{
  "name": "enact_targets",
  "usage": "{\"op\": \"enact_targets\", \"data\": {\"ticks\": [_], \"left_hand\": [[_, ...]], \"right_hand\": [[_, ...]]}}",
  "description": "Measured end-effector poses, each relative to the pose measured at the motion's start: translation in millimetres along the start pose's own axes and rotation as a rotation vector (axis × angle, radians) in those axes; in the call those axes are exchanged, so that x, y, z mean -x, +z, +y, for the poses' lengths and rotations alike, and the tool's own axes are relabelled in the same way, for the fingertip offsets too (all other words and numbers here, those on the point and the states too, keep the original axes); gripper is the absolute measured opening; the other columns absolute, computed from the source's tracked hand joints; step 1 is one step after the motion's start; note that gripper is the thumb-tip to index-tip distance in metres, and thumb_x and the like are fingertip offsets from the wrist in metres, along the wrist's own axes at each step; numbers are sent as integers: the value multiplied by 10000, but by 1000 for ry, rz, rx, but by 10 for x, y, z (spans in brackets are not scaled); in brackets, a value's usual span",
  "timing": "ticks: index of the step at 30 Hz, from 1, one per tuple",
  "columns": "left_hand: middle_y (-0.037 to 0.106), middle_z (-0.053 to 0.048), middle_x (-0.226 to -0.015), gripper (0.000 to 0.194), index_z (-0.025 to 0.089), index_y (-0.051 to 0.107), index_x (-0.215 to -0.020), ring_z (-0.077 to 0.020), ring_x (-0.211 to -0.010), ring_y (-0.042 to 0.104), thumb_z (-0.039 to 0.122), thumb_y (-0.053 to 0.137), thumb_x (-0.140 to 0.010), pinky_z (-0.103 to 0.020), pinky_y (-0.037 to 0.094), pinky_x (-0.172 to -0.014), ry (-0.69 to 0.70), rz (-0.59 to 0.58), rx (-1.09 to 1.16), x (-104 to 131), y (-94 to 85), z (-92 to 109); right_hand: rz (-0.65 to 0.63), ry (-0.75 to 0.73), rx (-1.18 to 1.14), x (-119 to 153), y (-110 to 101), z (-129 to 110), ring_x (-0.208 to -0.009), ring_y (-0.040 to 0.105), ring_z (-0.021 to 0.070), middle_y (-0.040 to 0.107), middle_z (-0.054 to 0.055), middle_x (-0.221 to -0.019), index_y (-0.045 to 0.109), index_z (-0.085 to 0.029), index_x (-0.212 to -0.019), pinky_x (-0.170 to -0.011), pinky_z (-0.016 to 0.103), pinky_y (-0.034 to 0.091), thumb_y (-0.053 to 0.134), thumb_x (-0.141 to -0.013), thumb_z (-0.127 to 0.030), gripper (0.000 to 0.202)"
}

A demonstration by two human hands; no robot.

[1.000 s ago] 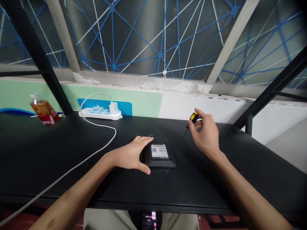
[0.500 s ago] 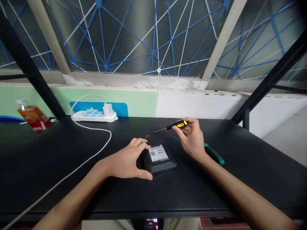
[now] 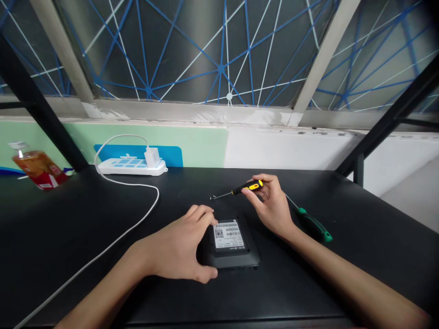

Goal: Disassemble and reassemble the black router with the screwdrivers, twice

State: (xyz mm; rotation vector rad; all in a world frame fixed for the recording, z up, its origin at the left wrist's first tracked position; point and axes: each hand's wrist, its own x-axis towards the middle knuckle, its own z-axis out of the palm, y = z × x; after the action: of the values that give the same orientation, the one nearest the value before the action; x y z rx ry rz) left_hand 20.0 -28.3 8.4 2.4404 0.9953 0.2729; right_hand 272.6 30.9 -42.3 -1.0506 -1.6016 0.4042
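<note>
A black, square electronic device (image 3: 252, 261) lies on the black table, its white printed label (image 3: 229, 235) facing up. My left hand (image 3: 181, 246) spans its left side, fingers at the far corner and thumb by the near edge. In my right hand (image 3: 270, 201) is a small black-and-yellow screwdriver (image 3: 252, 186), held between thumb and fingers and pointing left. Its tip meets tiny silver screws (image 3: 211, 198) beyond the device; whether one clings to it I cannot tell. A green-handled screwdriver (image 3: 313, 225) rests beside my right wrist, its shaft partly hidden behind the hand.
A white power strip (image 3: 132, 167) with a plugged-in charger (image 3: 152, 157) stands against the wall. Its white cable (image 3: 126, 224) runs across the table's left side. A tilted drink bottle (image 3: 39, 169) is at the far left. Black metal posts (image 3: 387, 114) rise on both sides.
The screwdriver's tip has come down and left to the tiny screws. My left hand stays around the device, and both now appear lower in view. The camera has shifted a little.
</note>
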Motion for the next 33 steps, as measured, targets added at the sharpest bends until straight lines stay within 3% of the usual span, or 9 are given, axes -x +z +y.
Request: {"op": "enact_targets", "data": {"ticks": [7, 12, 15, 17, 20, 23, 33], "left_hand": [[472, -87, -1361, 649, 235, 529, -1184, -347, -1293, 425, 350, 819, -614, -479, 422, -1062, -21, 0, 33, 39, -35, -28], [444, -85, -1405, 671, 238, 521, -1169, -345, -1313, 417, 357, 840, -591, -490, 413, -1069, -64, -45, 23, 87, -126, -101], [444, -81, -1419, 604, 243, 522, -1163, -328, -1320, 415, 430, 811, -665, -480, 416, -1062, -90, -50, 40, 96, -159, -136], [477, -69, -1394, 419, 247, 538, -1112, -296, -1298, 440, 453, 715, -793, -457, 420, -1053, -81, 15, 49, 75, -155, -157], [564, -46, -1285, 159, 247, 545, -1066, -245, -1212, 505, 345, 510, -946, -429, 415, -1040, -59, 231, 11, 7, -129, -191], [626, -27, -1147, 168, 245, 557, -1067, -232, -1090, 561, 264, 422, -968, -414, 450, -967, -96, 391, -39, -60, -101, -225], [646, -25, -1008, 170, 218, 581, -1009, -234, -977, 568, 153, 461, -909, -405, 465, -864, -33, 391, -179, -141, 17, -218]], "right_hand": [[8, -1, -7, -3, -12, 19, -917, 704, 218, 636, 59, -1035, 479, -256, -1139, -866, 413, 597, 664, -858, -373, 356], [116, 6, -72, -66, -79, -47, -826, 716, 203, 602, 58, -1045, 460, -267, -1184, -787, 396, 620, 635, -880, -366, 364], [163, 20, -131, -109, -116, -83, -739, 714, 176, 584, 48, -1036, 475, -264, -1186, -731, 370, 621, 627, -886, -353, 348], [174, 32, -154, -128, -134, -93, -704, 703, 163, 577, 36, -1006, 493, -263, -1186, -703, 361, 616, 632, -882, -350, 345], [170, 31, -133, -142, -150, -94, -654, 670, 149, 577, 14, -917, 507, -265, -1201, -668, 356, 604, 607, -899, -354, 330], [171, 17, -105, -145, -156, -88, -626, 642, 141, 572, -4, -845, 517, -267, -1212, -643, 348, 591, 580, -918, -353, 313], [189, 47, -197, -137, -161, -172, -600, 599, 119, 567, -10, -850, 566, -257, -1182, -606, 326, 561, 638, -883, -340, 318]]}}
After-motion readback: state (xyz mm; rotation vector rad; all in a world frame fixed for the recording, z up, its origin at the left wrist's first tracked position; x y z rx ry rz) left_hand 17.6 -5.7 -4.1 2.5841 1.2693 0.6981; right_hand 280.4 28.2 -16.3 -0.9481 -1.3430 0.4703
